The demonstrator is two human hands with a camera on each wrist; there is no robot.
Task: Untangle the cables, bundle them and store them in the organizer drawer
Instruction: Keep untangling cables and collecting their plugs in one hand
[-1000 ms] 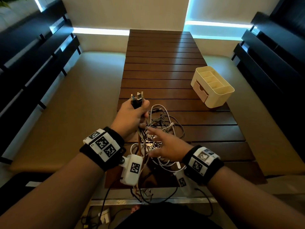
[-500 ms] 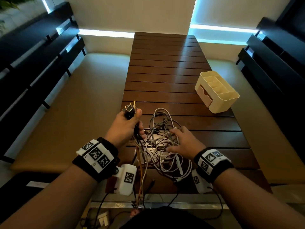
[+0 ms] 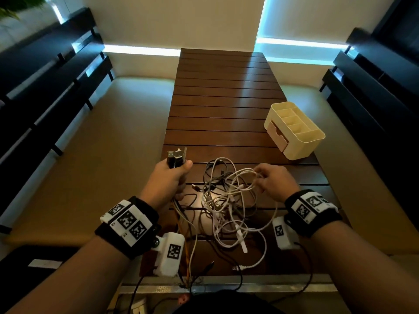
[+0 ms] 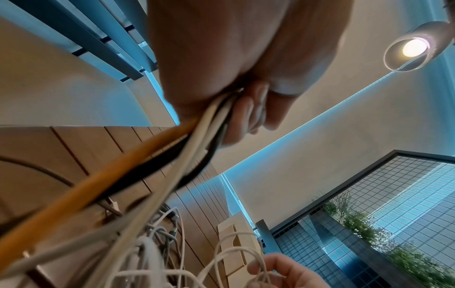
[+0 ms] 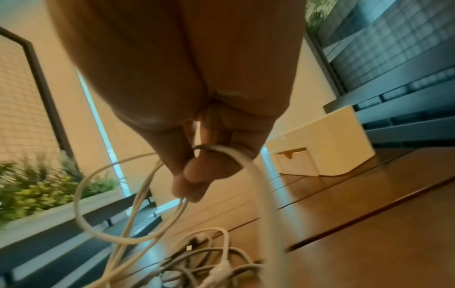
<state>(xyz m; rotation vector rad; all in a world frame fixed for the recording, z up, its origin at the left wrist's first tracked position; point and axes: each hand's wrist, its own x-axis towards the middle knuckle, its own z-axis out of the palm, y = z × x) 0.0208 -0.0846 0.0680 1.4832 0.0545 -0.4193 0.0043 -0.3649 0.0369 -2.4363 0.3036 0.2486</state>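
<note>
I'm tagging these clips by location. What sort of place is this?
Probably a seating booth on a balcony or terrace, not a workshop: a slatted wooden table stands between two cushioned benches, and a mesh railing with planter greenery faces a tiled building.

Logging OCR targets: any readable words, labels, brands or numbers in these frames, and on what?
No readable text.
Left wristband: black-and-white square marker patterns only, no letters.
Right wristband: the same.
Organizer: plain, no label visible.
Cable plugs: any markings too small to read.

On the tabletop [image 3: 222, 105], the cables [image 3: 226, 200] lie between both grips; the organizer [image 3: 294, 132] sits beyond the right grip [image 3: 275, 181].
</note>
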